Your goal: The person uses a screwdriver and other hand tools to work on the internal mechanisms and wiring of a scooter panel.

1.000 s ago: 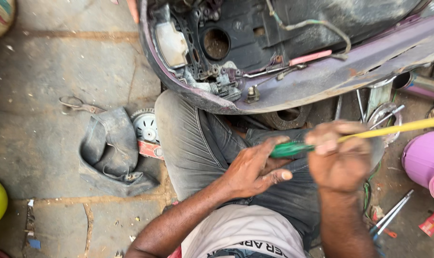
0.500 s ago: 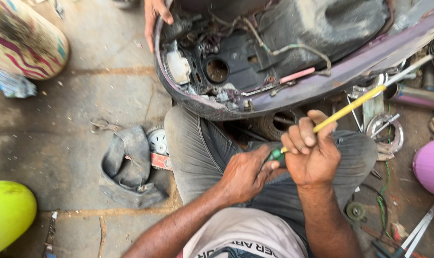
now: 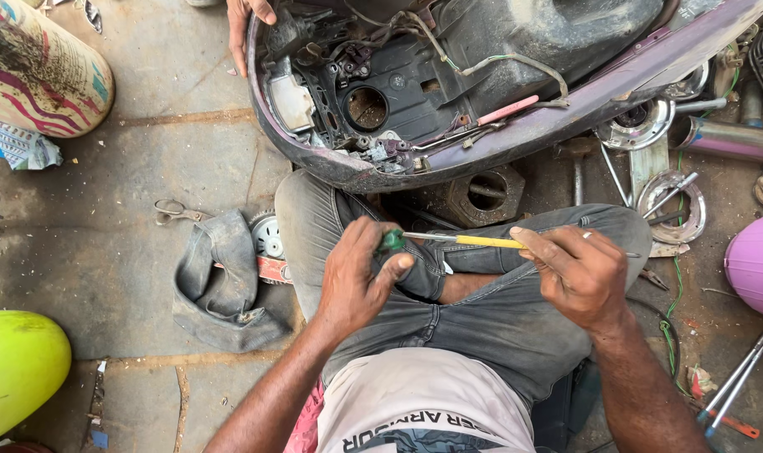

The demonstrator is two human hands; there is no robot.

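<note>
- Below the opened scooter body [image 3: 516, 143], over the person's lap, the left hand [image 3: 356, 281] is closed around the green handle of a screwdriver [image 3: 457, 240], and the right hand [image 3: 579, 273] pinches its yellow shaft with the fingers loosely curled.
- The tip could jab the right palm if the left hand pushes or twists hard, since that hand covers the far end of the tool.
- A slip could drop the screwdriver into the clutter of metal rings [image 3: 671, 197] right of the lap, where it would be hard to find.
- Another person's hand [image 3: 245, 29] grips the upper left rim of the scooter body; if the shell shifts, it could press onto the knees beneath it.
- The tool's tip is hidden behind the right hand.
- Deep parts inside the scooter body are dark and tangled with wires, hard to tell apart.
- A grey rag [image 3: 226, 285] left of the lap partly covers a small wheel-like part.
</note>
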